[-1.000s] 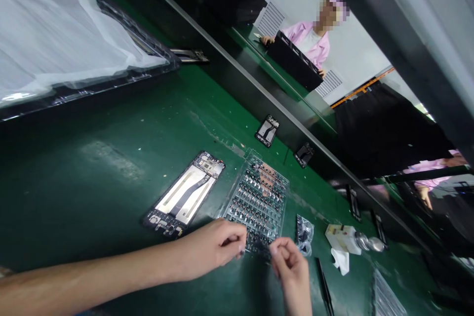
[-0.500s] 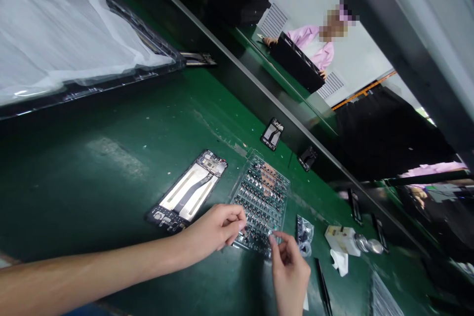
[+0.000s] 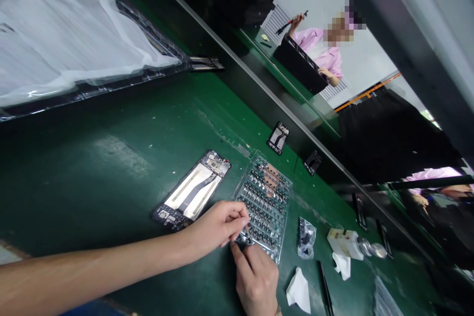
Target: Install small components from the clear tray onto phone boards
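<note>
Over the near left corner of a clear plastic tray filled with rows of small dark parts, my left hand is closed with its fingertips pinched together. Just below it, my right hand is also closed, its thumb and forefinger at the tray's near edge, close to the left fingertips. Anything between the fingers of either hand is too small or hidden to make out. To the left of the tray lies an opened phone body with a silvery inner plate and a dark ribbon cable; my left forearm passes in front of its lower end.
Right of the tray lie a small plastic bag, white tissue, black tweezers and a white bottle. More phone bodies line the bench's far side. A plastic-covered tray fills the upper left. A co-worker sits beyond.
My right hand has moved left, from the tray's near right corner to beside my left hand. My left hand has barely moved. Across the bench, the co-worker has raised one hand with a tool.
</note>
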### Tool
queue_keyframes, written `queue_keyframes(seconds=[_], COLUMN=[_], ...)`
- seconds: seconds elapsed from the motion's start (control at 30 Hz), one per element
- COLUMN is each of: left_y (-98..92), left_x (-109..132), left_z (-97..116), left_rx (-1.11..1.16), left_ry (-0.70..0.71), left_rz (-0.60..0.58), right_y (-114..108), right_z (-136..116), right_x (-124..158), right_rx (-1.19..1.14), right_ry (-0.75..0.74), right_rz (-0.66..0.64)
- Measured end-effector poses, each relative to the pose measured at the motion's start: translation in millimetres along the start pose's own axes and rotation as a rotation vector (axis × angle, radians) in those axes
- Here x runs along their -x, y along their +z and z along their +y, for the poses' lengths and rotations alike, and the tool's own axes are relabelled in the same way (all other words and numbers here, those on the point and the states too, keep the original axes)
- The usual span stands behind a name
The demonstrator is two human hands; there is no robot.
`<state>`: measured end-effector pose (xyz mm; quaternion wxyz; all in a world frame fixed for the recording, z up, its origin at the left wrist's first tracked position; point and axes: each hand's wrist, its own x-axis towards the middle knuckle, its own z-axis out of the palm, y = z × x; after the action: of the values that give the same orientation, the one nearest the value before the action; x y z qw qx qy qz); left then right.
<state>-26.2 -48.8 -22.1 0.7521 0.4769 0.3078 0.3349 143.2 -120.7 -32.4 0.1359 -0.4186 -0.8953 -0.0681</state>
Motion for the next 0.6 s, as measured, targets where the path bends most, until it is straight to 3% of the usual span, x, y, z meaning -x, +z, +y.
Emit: queue_keyframes(seconds=[0.17,0.33,0.4,0.5,0.6], left_y=[0.0,1.8,2.6,3.4,3.8], left_x=[2.2,4.9,5.1,5.7,6.8], left_z=[0.7,1.6,2.9,5.4,7.2], left_rx=[-0.008,-0.047,-0.058,-0.059,-0.050], left_ry=[-0.014,-0.046,-0.062,-0.076,-0.078], left_rz=[0.001,-0.011,-0.016,-0.024,-0.041], right_y=[0.4,-11.0,-13.1,-11.3,-8.5], right_z=[-2.4,-5.2,-6.7,-8.7,-9.9], right_x=[2.6,-8.6,-15.8,-23.4,-24.6], right_rx=[-0.167,-0.587,-0.720,-0.837,-0.851], right_ry=[0.117,0.681,0.837,0.929,0.906], right_rz=[0.055,0.293,0.385,0.451,0.424])
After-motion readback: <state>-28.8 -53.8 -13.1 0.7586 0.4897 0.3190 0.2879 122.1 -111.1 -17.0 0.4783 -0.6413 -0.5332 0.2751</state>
